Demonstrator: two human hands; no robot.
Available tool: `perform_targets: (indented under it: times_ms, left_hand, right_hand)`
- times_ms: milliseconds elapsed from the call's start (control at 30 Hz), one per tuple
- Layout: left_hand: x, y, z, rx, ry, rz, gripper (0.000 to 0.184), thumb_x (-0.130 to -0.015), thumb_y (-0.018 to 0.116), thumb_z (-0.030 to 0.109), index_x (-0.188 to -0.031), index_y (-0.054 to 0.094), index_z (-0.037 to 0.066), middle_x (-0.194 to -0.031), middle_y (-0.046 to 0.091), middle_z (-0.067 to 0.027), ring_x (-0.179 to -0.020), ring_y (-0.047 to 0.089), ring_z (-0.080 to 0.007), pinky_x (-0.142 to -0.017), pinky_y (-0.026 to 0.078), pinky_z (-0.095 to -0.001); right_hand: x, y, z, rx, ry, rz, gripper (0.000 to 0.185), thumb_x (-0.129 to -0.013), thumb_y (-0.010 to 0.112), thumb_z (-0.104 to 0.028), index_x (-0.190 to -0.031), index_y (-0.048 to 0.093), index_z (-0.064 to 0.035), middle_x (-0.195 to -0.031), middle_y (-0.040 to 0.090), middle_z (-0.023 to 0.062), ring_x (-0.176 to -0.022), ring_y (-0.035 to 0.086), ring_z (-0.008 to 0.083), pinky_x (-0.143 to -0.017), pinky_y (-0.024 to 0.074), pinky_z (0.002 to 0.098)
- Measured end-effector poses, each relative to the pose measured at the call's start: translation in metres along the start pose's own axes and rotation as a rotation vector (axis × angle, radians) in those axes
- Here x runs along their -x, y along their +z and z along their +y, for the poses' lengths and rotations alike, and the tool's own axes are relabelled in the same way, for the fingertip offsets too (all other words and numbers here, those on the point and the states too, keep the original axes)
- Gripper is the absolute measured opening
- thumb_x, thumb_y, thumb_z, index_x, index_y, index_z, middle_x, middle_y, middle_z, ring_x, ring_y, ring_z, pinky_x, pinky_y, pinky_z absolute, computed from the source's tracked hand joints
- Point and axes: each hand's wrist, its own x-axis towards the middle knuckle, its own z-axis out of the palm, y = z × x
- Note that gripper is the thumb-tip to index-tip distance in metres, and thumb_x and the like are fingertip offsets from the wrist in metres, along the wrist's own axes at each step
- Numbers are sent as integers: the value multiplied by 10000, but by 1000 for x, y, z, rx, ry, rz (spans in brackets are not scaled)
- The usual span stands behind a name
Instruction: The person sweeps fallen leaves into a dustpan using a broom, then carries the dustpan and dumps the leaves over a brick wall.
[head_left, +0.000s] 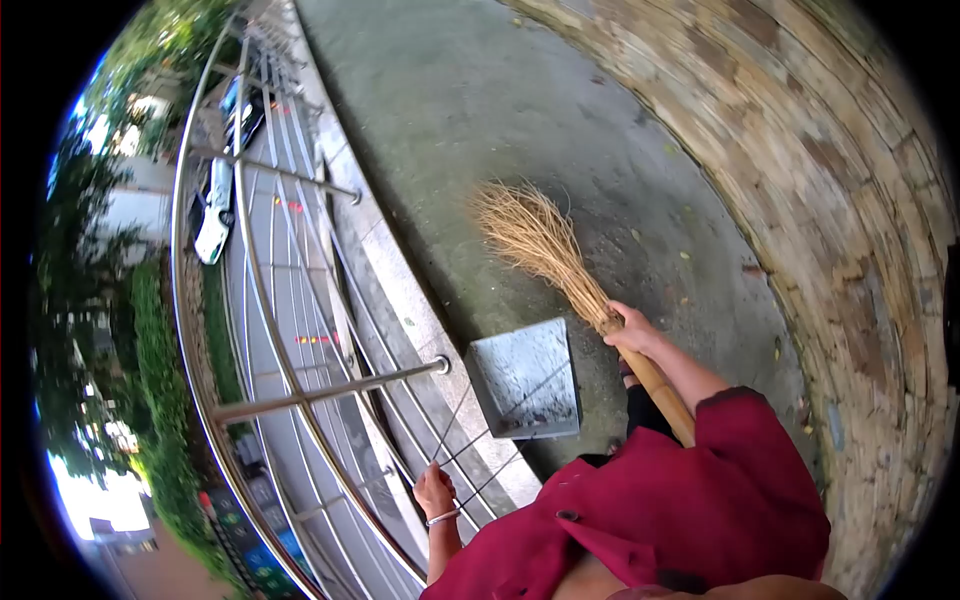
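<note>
Looking down from my remote seat, I read 1 relation first: the broom (pixel 556 262) points forward and leftward from the right hand (pixel 634 330), its long axis slanting from beside the body toward the ground ahead. That hand wraps its fingers around the neck, where the bristles (pixel 515 228) meet the bamboo handle (pixel 658 388). The dustpan (pixel 522 362) sits left of the right hand and slightly closer to the body, beside the pale stone kerb (pixel 400 292); the bristles fan out beyond its far edge, apart from it. From the left hand (pixel 435 490), the pan lies ahead and to the right, joined to it by thin dark rods (pixel 465 448). The left fingers curl closed on these, though I cannot tell exactly how each finger sits. Of the 2 hands, the right is clearly the nearer to the bristles.
</note>
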Motion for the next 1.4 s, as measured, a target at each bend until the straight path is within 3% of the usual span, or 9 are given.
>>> perform_targets:
  times_ms: [300, 367, 567, 700, 900, 1000, 1133, 1233, 1400]
  left_hand:
    - [-60, 40, 79, -31, 149, -128, 342, -778, 481, 276, -523, 448, 51, -404, 386, -29, -292, 343, -111, -273, 242, -231]
    - [-80, 46, 87, -50, 305, -238, 358, -792, 471, 280, -519, 437, 52, -396, 369, -29, -284, 332, -113, -268, 235, -229]
    - [-141, 57, 94, -91, 262, -445, 352, -797, 467, 287, -524, 421, 70, -409, 377, -34, -284, 314, -120, -267, 238, -238]
    - [-161, 59, 91, -123, 271, -549, 328, -775, 467, 276, -528, 410, 68, -411, 372, -29, -296, 331, -118, -272, 238, -231]
    - [-181, 66, 83, -221, 296, -598, 344, -769, 487, 304, -525, 409, 74, -414, 358, -18, -302, 322, -104, -277, 237, -224]
    - [-191, 72, 67, -266, 280, -560, 341, -756, 499, 313, -514, 404, 92, -407, 358, -7, -306, 319, -100, -285, 234, -224]
    - [-189, 72, 45, -298, 287, -530, 319, -731, 501, 288, -499, 391, 98, -404, 355, -3, -310, 318, -99, -295, 232, -227]
    - [-174, 68, 28, -340, 313, -502, 320, -718, 507, 291, -493, 388, 99, -414, 365, -7, -314, 315, -100, -296, 223, -233]
    - [-148, 45, 9, -344, 355, -485, 325, -738, 493, 301, -513, 388, 91, -418, 331, -2, -318, 290, -103, -287, 188, -238]
  right_hand:
    - [85, -49, 39, -477, 296, 449, 655, -588, 663, -58, -1198, 427, -92, -1035, 519, 78, -908, 501, 162, -770, 408, 266]
    - [130, -40, 70, -356, 199, 672, 679, -586, 665, -50, -1212, 402, -73, -979, 541, 85, -842, 524, 173, -709, 436, 280]
    - [337, 48, 151, -674, 377, 1018, 647, -649, 623, -31, -1227, 363, -168, -770, 543, 72, -560, 512, 147, -471, 436, 286]
    - [430, 118, 115, -679, 604, 1255, 680, -650, 621, -25, -1242, 328, -187, -719, 539, 79, -482, 496, 157, -398, 424, 296]
    - [439, 207, 27, -572, 740, 1220, 617, -685, 558, -127, -1241, 299, -201, -683, 535, 82, -522, 512, 161, -450, 446, 309]
    - [420, 223, 33, -614, 733, 1050, 634, -673, 582, -101, -1240, 306, -164, -850, 554, 122, -698, 552, 187, -619, 477, 309]
    - [370, 220, 58, -418, 266, 780, 684, -618, 636, -39, -1226, 324, -45, -1114, 475, 116, -1023, 451, 196, -879, 356, 278]
    - [334, 225, 121, -396, 167, 658, 727, -581, 660, -56, -1223, 322, -24, -1168, 408, 106, -1079, 388, 197, -889, 333, 288]
    - [445, 234, 211, -567, 236, 984, 651, -591, 632, -63, -1191, 382, -111, -1012, 481, 74, -923, 467, 173, -769, 408, 291]
